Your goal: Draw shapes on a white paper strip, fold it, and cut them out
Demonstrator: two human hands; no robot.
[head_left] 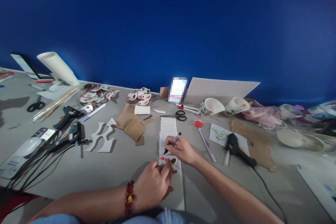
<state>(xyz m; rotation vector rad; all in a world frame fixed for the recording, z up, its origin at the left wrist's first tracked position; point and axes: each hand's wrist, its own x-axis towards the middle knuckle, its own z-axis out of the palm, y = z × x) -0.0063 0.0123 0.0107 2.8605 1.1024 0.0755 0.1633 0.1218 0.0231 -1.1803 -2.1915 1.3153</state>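
On the grey table [118, 168], the white strip [168, 124] runs lengthwise away from you, partly under both your hands. Your R hand [181, 149] is closed around a pen [176, 139], fingers curled on the barrel, tip angled down at the strip just beyond some small red bits [162, 159]. A dark oval [173, 160] w/ a pattern lies on the strip too, to the right of the bits. Your L hand [153, 185], w/ a red bead bracelet [129, 197] on the wrist, is at the strip's near half, fingers bent & reaching down by the bits; can't tell if it's pinching anything. At the strip's far end you've got black-handled scissors [180, 115], & past them a lit phone [177, 91], blurred out. Right of the strip: a red disc [198, 123], a craft knife [207, 145], then a glue gun [237, 149] partly over a bird sketch [215, 133] & cardboard [259, 147]. Beyond the strip, off to the right, a white board [220, 89] leans up behind 2 cups [214, 106] [236, 105]. Left of the strip: brown card pcs [135, 128], white cutouts [101, 141] & 2 more glue guns [67, 116] [68, 138], well apart from it. White birds [144, 96] w/ red marks sit beyond the strip, to its left.
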